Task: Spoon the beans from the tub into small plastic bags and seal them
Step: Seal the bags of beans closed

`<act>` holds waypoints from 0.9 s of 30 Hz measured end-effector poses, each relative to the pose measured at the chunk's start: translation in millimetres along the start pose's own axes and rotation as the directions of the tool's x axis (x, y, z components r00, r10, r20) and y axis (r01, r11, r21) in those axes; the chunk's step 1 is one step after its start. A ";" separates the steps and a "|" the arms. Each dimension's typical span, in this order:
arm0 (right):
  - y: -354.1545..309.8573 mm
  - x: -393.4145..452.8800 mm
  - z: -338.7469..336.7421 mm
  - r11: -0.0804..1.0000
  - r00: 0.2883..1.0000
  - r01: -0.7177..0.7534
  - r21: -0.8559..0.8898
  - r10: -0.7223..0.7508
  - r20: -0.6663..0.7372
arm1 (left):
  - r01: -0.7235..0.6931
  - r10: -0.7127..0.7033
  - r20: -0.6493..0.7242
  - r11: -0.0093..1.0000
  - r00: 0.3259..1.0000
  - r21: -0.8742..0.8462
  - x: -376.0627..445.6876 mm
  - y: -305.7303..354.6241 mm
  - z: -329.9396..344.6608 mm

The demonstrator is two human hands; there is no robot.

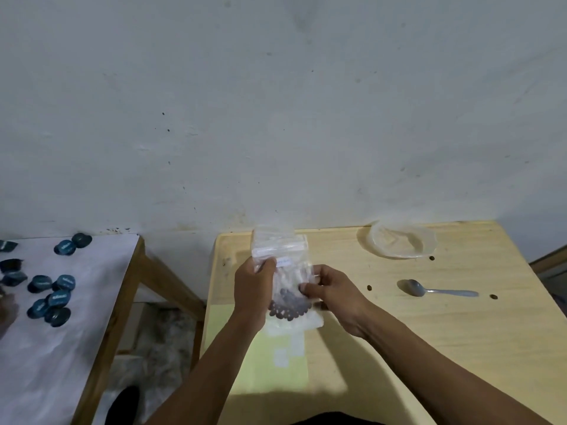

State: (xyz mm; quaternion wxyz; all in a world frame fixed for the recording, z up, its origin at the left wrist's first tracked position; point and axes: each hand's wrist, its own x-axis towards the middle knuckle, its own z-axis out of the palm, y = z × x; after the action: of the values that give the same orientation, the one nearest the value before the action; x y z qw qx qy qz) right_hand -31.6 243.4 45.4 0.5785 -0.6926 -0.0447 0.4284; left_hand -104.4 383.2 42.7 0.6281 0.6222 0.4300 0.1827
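Starting far left, we see a side table (101,271) under a white sheet, with a scatter of dark teal discs (50,297) lying on it, lettering too blurred to read. A dark patch on the floor near the bottom edge (122,404) sits below it; we cannot tell what it is.

Next over is the pale wooden table (429,332), pushed against a scuffed white wall (276,102). A light yellow sheet (276,363) lies flat on its near-left part.

Our left hand (253,289) is raised above that sheet, thumb and fingers curled, pinching the upper left side of a small clear plastic bag (283,256). The bag stands upright, top strip up near the table's back edge. Dark beans (288,303) sit bunched in its lower half. A small white label shows just beside the left thumb, text unreadable.

Our right hand (333,297) is on the bag's right side, fingers curled in and gripping the plastic at mid height, just above the beans. Whether the top strip is pressed closed we cannot tell.

Further right, loose beans (369,287) lie singly on the wood, well apart. A metal spoon (435,290) rests flat, bowl toward the hands, handle pointing right. Behind it, near the wall, is the clear tub (402,240), looking nearly emptied.
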 end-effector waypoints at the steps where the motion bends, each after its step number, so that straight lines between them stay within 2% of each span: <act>1: 6.7 0.8 -0.8 1.000 1.000 -0.023 -0.022 0.023 0.012 | 0.009 -0.009 0.002 1.000 1.000 0.026 5.2 -3.7 -2.0; 3: 17.4 5.8 -2.2 0.998 0.998 -0.056 -0.033 0.056 -0.015 | 0.034 -0.039 0.038 0.992 0.999 0.121 16.5 -12.7 -4.9; 7: 25.4 23.1 1.0 0.998 0.986 -0.056 -0.005 0.054 -0.157 | 0.098 -0.128 0.104 0.962 0.986 0.256 29.7 -27.8 -7.2; 9: 26.2 35.9 4.7 0.999 0.976 -0.045 -0.021 0.040 -0.212 | 0.079 -0.126 0.131 0.946 0.983 0.316 35.1 -33.9 -7.6; 11: 25.8 50.0 10.7 0.998 0.973 -0.032 -0.058 0.017 -0.230 | 0.030 -0.087 0.118 0.907 0.989 0.420 41.4 -35.5 -6.9; 14: 21.5 71.9 19.3 0.991 0.977 -0.007 -0.134 -0.022 -0.212 | -0.125 0.087 0.091 0.780 0.992 0.613 63.1 -39.2 -4.7; 19: 29.7 115.3 27.0 0.968 0.986 0.021 -0.251 -0.062 -0.157 | -0.150 0.062 0.183 0.840 0.981 0.522 84.1 -38.7 1.1; 25: 63.9 150.1 20.0 0.917 0.990 0.000 -0.398 -0.056 -0.129 | -0.135 0.029 0.212 0.849 0.977 0.511 91.2 -57.1 6.4; 27: 49.3 137.4 20.6 0.897 0.991 0.014 -0.441 -0.071 -0.113 | -0.125 0.022 0.201 0.848 0.979 0.515 93.9 -60.8 5.7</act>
State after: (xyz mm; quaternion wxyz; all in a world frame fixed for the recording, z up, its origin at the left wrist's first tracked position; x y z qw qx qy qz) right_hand 20.1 319.6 -69.7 0.4181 -0.8298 -0.1187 0.3500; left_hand -65.7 441.8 -44.6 0.4646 0.8003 0.3783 0.0229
